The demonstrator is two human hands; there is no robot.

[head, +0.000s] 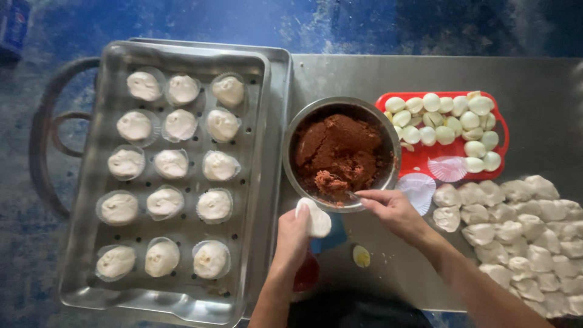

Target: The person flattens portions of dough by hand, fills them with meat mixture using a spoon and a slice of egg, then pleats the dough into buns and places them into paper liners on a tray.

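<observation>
Left hand: the left hand (pixel 293 234), low centre of the frame, is cupped half closed around a flat white dough piece (pixel 316 218), which rests against the fingers and thumb.
Right hand: the right hand (pixel 392 209), just right of centre, is pinched closed on a thin metal utensil (pixel 349 194); the tip of the utensil is in the filling at the near rim of the bowl. Its kind cannot be told.
Bowl: a round metal bowl (pixel 291 136) at the centre of the frame holds reddish-brown paste filling (pixel 340 149), heaped toward the middle.
Paper cups: two empty fluted paper cups, one white (pixel 418 187) just right of the bowl, one pink (pixel 447 168) on the red tray's near edge.
Red tray: a red plastic tray (pixel 419 159), upper right, holds pale halved pieces (pixel 446 121) in rough rows.
Dough pile: a heap of white dough portions (pixel 522 225) lies at right, on the steel table (pixel 534 79).
Baking tray: a perforated metal tray (pixel 182 297), left half of the frame, carries filled buns in paper cups (pixel 171 164), three across and five deep.
Small item: a pale yellow round piece (pixel 361 256) lies on the table between the forearms.
</observation>
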